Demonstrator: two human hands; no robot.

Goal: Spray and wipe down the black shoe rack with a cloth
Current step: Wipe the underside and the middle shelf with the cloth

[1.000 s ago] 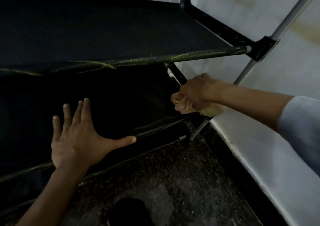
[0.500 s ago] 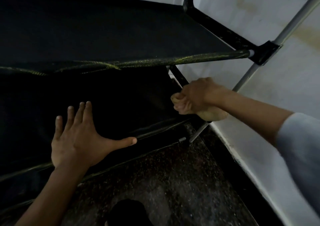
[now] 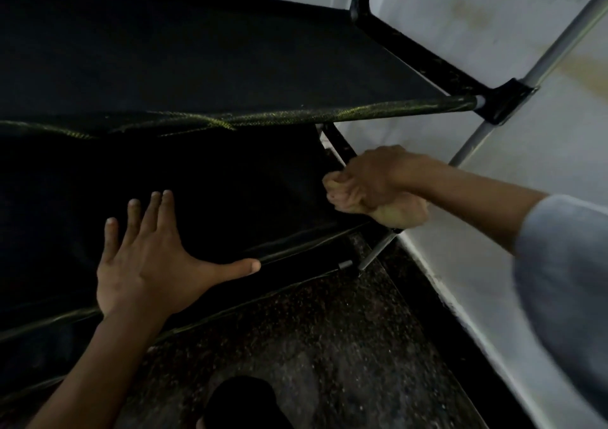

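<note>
From the head camera, you look down at the black shoe rack (image 3: 204, 50), which fills the left and middle of the picture and stands on a dark speckled floor (image 3: 329, 346) next to a pale wall (image 3: 493, 50). Your left hand (image 3: 148, 264) lies flat on the lower fabric shelf (image 3: 214, 191), fingers straight and spread wide, thumb pointing right along the shelf's front bar (image 3: 296, 251). It holds nothing; it just presses on the fabric. Your right hand (image 3: 371, 182) is at the right end of that same shelf, close to the grey corner pole (image 3: 470, 145). Its fingers are curled tight around a bunched pale cloth (image 3: 401, 214), and a lump of the cloth sticks out under the hand. It is too dark to tell if the cloth touches the frame or the fabric there. No spray bottle shows in this view. The shelf is long from left to right, so the part left to wipe runs away to the left of your cloth hand, toward your flat hand. The cloth hand is the nearer one to the corner, and I think the corner is the job right now. For the next wipe, you would likely slide the cloth left along the shelf, and the flat hand may be in the way.
</note>
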